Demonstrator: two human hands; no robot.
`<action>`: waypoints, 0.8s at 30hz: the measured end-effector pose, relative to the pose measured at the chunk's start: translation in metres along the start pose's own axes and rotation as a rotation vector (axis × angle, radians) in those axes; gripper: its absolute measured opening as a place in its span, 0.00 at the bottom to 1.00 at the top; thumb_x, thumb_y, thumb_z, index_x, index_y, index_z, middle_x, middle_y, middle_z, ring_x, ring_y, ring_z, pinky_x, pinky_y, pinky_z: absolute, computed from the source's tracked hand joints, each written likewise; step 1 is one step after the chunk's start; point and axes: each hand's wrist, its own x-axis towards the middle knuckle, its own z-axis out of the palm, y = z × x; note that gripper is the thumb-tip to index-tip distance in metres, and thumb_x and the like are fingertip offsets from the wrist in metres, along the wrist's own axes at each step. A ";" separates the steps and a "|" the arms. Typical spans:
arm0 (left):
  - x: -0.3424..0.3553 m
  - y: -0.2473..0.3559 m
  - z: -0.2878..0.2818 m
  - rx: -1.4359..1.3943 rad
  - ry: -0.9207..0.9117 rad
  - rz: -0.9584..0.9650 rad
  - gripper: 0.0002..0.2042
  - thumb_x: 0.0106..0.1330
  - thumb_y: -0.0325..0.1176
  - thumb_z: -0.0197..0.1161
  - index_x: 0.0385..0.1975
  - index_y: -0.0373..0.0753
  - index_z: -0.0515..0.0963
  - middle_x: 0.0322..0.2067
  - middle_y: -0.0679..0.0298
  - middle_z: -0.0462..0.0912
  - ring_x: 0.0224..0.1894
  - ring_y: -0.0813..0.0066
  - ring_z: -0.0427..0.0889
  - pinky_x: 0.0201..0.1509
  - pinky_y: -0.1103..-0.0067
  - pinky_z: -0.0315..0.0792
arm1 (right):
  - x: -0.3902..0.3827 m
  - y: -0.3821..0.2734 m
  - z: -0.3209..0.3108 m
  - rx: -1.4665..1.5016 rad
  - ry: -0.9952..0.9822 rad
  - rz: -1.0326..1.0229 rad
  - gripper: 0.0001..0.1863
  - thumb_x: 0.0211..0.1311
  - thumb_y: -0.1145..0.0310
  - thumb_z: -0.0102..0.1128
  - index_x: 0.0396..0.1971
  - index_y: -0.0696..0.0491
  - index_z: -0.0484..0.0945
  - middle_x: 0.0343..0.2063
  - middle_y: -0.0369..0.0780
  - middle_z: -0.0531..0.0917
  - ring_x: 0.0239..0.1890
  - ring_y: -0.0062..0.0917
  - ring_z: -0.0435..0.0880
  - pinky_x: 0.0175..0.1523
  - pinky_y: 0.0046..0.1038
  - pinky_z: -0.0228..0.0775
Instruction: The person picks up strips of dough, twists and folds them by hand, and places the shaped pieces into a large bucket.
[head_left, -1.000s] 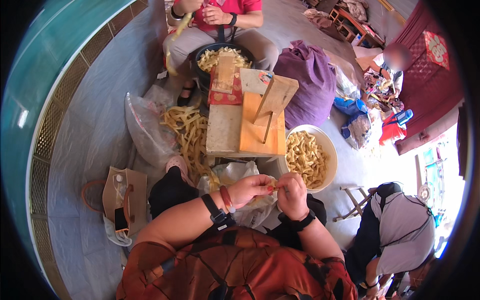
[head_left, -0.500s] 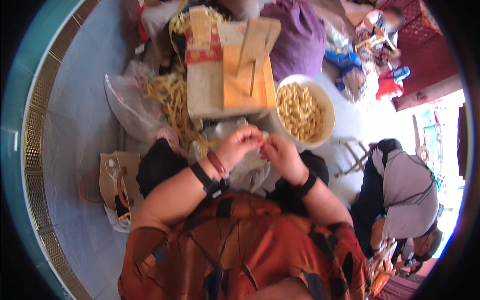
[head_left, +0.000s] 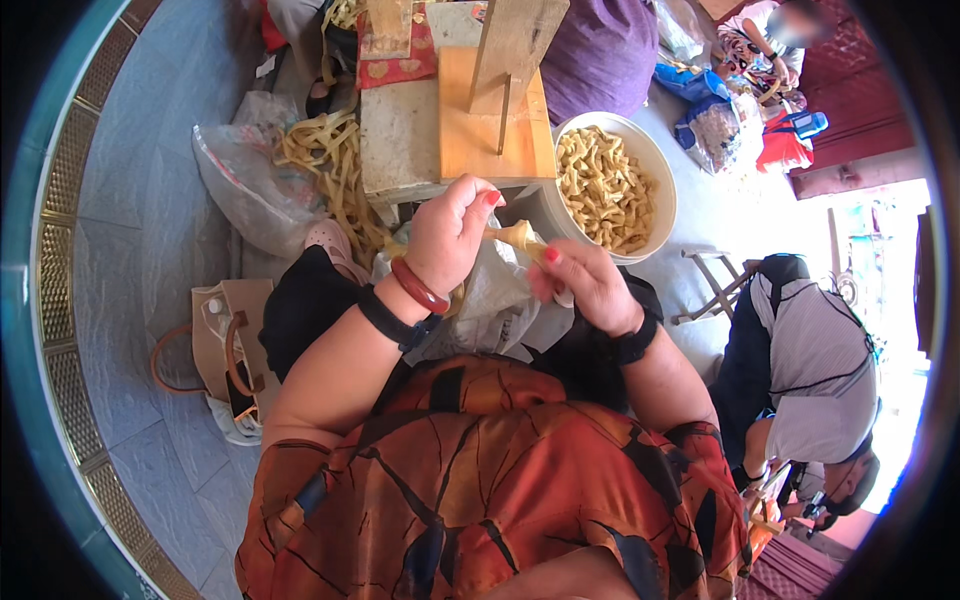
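Observation:
Between my hands a knotted pale-yellow strip [head_left: 518, 236] stretches above my lap, with a lump near its middle. My left hand [head_left: 450, 238] is closed at the strip's left end, thumb pressed against the curled fingers. On the other side my right hand [head_left: 594, 285] pinches the right end. Just beyond, a white bucket [head_left: 665, 215] holds a heap of knotted pieces [head_left: 603, 190] of the same colour. Long loose strips [head_left: 340, 165] hang in a tangle left of the low table. What the strips are made of I cannot tell.
Ahead stands a low table [head_left: 395, 150] bearing a wooden board [head_left: 470, 150] with an upright plank [head_left: 515, 50]. A purple sack [head_left: 600, 60] sits behind the bucket. Clear plastic [head_left: 240, 190] and a beige handbag [head_left: 215, 320] lie left. Right are a folding stool [head_left: 715, 285] and a bent-over person [head_left: 810, 360].
My hands have moved apart, the left one rising a little. The strip that was mostly hidden between my fingertips now shows its knot. The view has shifted slightly.

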 end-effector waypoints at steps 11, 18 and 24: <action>-0.002 0.008 -0.007 0.070 -0.093 0.013 0.09 0.70 0.34 0.56 0.38 0.34 0.75 0.28 0.62 0.80 0.29 0.77 0.78 0.35 0.80 0.72 | 0.020 -0.014 -0.003 -0.544 0.025 -0.369 0.08 0.51 0.80 0.61 0.27 0.55 0.70 0.18 0.39 0.75 0.20 0.29 0.77 0.26 0.28 0.69; 0.021 0.001 -0.035 -0.219 -0.397 -0.482 0.12 0.69 0.37 0.56 0.29 0.33 0.76 0.18 0.70 0.72 0.21 0.83 0.71 0.27 0.81 0.66 | 0.047 -0.003 -0.022 -0.616 0.230 -0.513 0.08 0.52 0.79 0.60 0.34 0.56 0.76 0.23 0.40 0.79 0.25 0.30 0.80 0.31 0.27 0.73; 0.066 0.005 -0.030 0.103 -0.058 -0.122 0.11 0.69 0.38 0.56 0.30 0.36 0.75 0.18 0.70 0.72 0.21 0.82 0.70 0.26 0.82 0.66 | 0.096 -0.020 -0.033 -0.627 0.430 -0.592 0.05 0.54 0.78 0.58 0.31 0.56 0.74 0.27 0.43 0.78 0.27 0.34 0.80 0.32 0.32 0.72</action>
